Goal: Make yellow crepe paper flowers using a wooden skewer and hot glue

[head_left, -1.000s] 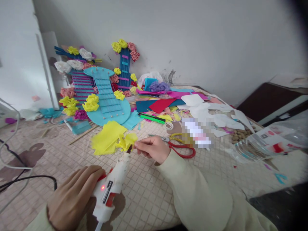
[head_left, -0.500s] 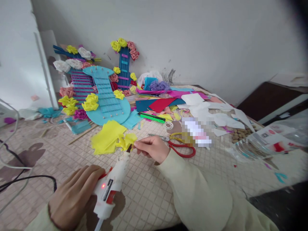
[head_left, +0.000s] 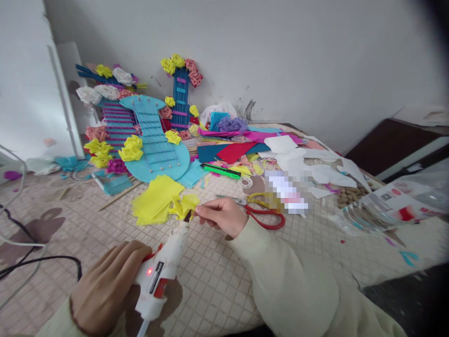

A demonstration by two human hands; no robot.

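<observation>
My left hand (head_left: pixel 108 281) is wrapped round a white hot glue gun (head_left: pixel 164 271) with a red light lit on its side and a glue stick at its back end. The gun's dark nozzle points up at a small piece of yellow crepe paper (head_left: pixel 189 204). My right hand (head_left: pixel 222 215) pinches that piece by its edge, close to the nozzle; whether the two touch I cannot tell. Just behind lies a stack of yellow paper sheets (head_left: pixel 154 199). Red-handled scissors (head_left: pixel 268 223) rest to the right of my right hand, partly hidden by it.
Blue guitar-shaped boards (head_left: pixel 157 145) with paper flowers lean at the back left. A green utility knife (head_left: pixel 221 171), red paper (head_left: pixel 235 151) and white scraps (head_left: pixel 326 174) lie further back. A clear plastic bottle (head_left: pixel 389 206) lies at right. Cables (head_left: pixel 45 259) run along the left.
Almost nothing differs. Both hands, the glue gun and the yellow paper piece hold nearly the same position, with only a very slight shift of the view.
</observation>
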